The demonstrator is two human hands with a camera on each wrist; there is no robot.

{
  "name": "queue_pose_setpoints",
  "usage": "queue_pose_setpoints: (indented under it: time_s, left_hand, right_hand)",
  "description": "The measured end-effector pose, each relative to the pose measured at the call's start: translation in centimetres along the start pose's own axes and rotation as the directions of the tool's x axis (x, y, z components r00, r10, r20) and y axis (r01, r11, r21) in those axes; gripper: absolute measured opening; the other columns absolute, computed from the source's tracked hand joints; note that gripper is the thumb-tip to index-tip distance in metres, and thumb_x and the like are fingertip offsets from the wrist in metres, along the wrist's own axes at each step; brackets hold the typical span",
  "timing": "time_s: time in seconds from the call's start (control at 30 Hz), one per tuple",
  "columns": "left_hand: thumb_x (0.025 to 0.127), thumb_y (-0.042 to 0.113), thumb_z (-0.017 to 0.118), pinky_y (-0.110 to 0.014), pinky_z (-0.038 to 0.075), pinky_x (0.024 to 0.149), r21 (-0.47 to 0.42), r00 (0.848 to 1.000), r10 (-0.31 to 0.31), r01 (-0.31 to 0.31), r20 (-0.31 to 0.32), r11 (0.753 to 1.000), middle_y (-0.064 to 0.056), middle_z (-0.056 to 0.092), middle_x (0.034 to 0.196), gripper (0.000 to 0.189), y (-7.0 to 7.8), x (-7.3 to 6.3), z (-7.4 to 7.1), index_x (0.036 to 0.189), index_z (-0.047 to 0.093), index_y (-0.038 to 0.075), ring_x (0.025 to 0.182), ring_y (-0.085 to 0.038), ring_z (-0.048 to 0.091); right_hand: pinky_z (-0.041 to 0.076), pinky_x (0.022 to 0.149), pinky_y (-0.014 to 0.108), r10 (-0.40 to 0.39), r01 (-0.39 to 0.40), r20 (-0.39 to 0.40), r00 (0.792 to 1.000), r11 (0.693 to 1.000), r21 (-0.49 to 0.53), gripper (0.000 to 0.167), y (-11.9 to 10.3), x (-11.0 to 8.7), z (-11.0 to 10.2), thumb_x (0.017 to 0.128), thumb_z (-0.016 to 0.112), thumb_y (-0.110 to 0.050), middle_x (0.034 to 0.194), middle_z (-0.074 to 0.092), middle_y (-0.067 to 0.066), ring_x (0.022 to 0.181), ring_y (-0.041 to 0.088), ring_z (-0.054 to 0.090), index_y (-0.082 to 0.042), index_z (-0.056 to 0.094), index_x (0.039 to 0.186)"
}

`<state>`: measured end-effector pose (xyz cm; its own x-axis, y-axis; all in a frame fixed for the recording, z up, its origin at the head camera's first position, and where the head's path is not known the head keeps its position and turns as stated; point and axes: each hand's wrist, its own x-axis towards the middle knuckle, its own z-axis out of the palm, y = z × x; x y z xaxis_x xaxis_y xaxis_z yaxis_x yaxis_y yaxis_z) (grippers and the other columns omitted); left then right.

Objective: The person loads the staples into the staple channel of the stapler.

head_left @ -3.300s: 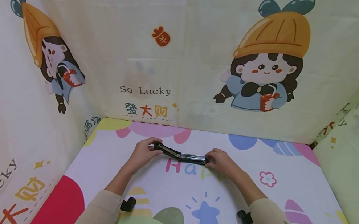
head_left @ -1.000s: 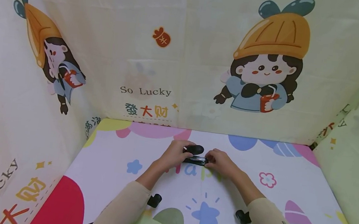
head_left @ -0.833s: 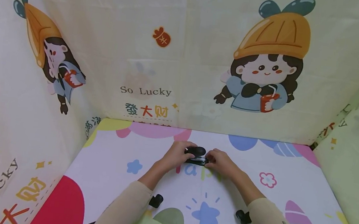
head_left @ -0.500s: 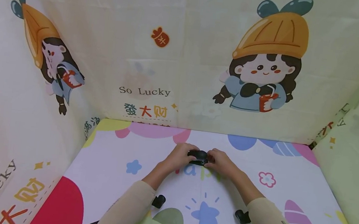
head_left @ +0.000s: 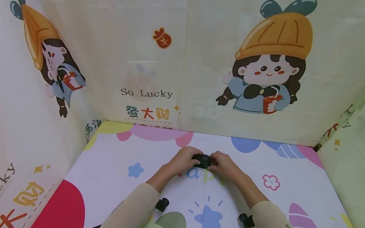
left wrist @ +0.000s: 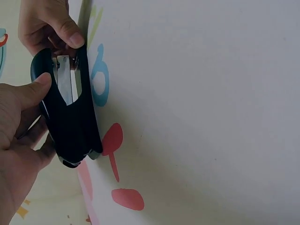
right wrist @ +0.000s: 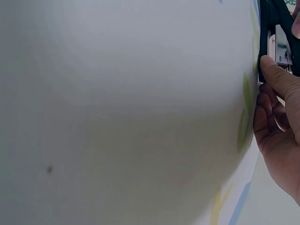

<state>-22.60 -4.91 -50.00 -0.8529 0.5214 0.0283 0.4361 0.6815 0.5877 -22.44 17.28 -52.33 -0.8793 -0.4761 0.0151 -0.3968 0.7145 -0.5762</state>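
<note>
A black stapler rests on the printed tabletop between the two hands, its upper arm folded over its base. With thumb and fingers, my left hand grips the upper arm from the left side. My right hand pinches the opposite end of the base. In the left wrist view the stapler shows its silver metal magazine between the arm and the base. The right wrist view shows my right hand with the thumb on the base's end, while much of the stapler is cut off by the frame.
The white table cover carries colourful prints. Cream patterned cloth hangs behind and on both sides. A black camera mount sits by the left wrist, and another black mount by the right.
The stapler was unfolded flat; my left hand has swung its upper arm over to the right and down onto the base. My right hand has stayed at the base's end.
</note>
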Motion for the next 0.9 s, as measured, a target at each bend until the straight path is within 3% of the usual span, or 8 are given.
queue_pose_setpoints:
  time_s: [0.23, 0.43, 0.9]
  left_hand:
    - [0.099, 0.017, 0.070, -0.040, 0.052, 0.110, -0.072, 0.999, -0.020, 0.023, 0.034, 0.997, -0.004, 0.070, 0.135, 0.039, -0.15, -0.46, -0.40, 0.138, 0.068, 0.012, 0.127, -0.020, 0.063]
    - [0.098, 0.016, 0.071, -0.040, 0.053, 0.108, -0.092, 1.000, -0.022, 0.023, 0.018, 0.995, -0.006, 0.072, 0.131, 0.036, -0.30, -0.65, -0.56, 0.133, 0.071, 0.012, 0.125, -0.021, 0.065]
    - [0.096, 0.010, 0.074, -0.036, 0.056, 0.102, 0.069, 1.000, 0.010, -0.012, 0.020, 0.998, -0.007, 0.076, 0.121, 0.028, 0.43, 0.23, 0.11, 0.124, 0.076, 0.008, 0.115, -0.021, 0.070]
  right_hand:
    - [0.052, 0.076, 0.030, 0.007, -0.007, -0.003, 1.000, 1.000, -0.004, 0.028, 0.19, 0.00, 0.09, 0.087, 0.084, -0.015, 0.093, 0.064, 0.003, 0.083, 0.013, 0.058, -0.002, 0.072, 0.109]
    - [0.051, 0.075, 0.030, -0.003, 0.003, -0.001, 1.000, 1.000, -0.013, 0.030, 0.19, 0.03, 0.10, 0.088, 0.084, -0.016, 0.092, 0.063, 0.002, 0.082, 0.013, 0.056, -0.001, 0.071, 0.110]
    - [0.053, 0.077, 0.033, 0.005, -0.005, 0.005, 1.000, 1.000, 0.012, 0.027, 0.14, 0.08, 0.05, 0.088, 0.082, -0.013, 0.094, 0.064, 0.003, 0.084, 0.014, 0.058, -0.001, 0.072, 0.110]
